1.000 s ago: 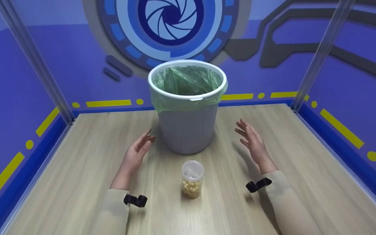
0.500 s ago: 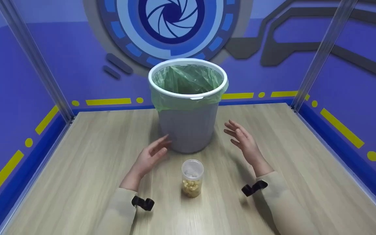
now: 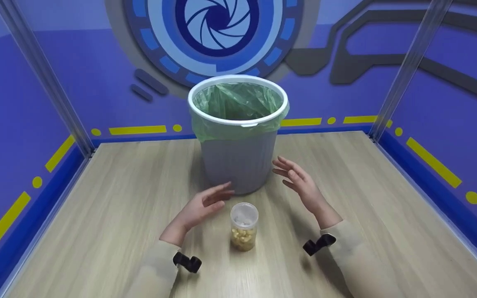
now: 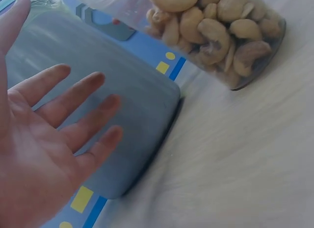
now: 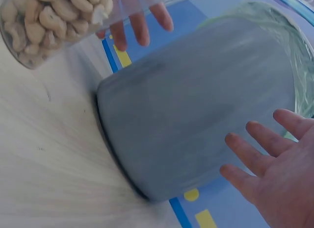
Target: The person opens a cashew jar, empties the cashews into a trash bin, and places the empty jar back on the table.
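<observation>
A clear plastic jar (image 3: 243, 227) of cashews stands upright on the wooden table. Its cashews (image 4: 216, 39) fill the lower part, as the left wrist view shows up close. My left hand (image 3: 200, 208) hovers just left of and behind the jar, fingers spread and apart from it. On the other side, my right hand (image 3: 302, 186) is raised with extended fingers, farther from the jar. In the right wrist view, the jar (image 5: 54, 22) appears at the upper left with left-hand fingers (image 5: 141, 29) behind it. Neither hand holds anything.
Behind the hands stands a grey trash bin (image 3: 238, 161) with a white rim and a green bag liner (image 3: 238, 101). Blue printed panels (image 3: 97, 82) enclose the wooden table (image 3: 131, 198) at the back and both sides.
Both hands have moved inward toward the jar, the left one to the right and slightly nearer me, the right one to the left. The jar and bin have stayed put.
</observation>
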The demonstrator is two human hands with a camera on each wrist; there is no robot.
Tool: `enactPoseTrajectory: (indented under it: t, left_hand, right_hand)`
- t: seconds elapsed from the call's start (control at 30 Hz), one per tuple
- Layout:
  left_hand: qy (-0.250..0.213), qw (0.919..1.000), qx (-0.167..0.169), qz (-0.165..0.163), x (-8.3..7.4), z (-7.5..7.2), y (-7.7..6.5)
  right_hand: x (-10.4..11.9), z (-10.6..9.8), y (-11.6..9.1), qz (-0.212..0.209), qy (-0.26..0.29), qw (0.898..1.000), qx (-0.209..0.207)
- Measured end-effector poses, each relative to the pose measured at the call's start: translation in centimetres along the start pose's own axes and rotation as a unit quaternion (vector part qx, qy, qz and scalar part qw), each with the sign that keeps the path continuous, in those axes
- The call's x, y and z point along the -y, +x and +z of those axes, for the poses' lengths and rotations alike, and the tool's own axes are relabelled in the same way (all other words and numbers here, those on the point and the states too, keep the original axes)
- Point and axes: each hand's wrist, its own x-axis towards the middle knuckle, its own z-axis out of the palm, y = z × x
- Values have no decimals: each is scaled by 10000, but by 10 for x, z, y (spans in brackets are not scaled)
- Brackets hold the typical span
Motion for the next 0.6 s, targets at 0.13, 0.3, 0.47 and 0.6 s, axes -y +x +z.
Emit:
enactPoseTrajectory:
  t: [0.13, 0.3, 0.47, 0.6]
  left_hand:
    - [46, 9993, 351, -100, 2, 5, 1]
    - [-26, 9979, 629, -177, 6, 11, 4]
    - [-38, 9967, 760, -292, 9, 16, 5]
    - [-62, 9956, 868, -349, 11, 19, 5]
  right_hand:
    - [4, 6, -1, -54, -69, 9999, 146]
    - [7, 15, -4, -114, -200, 9990, 390]
    - [9, 26, -7, -314, -351, 9966, 676]
    - [7, 33, -8, -589, -327, 9933, 937]
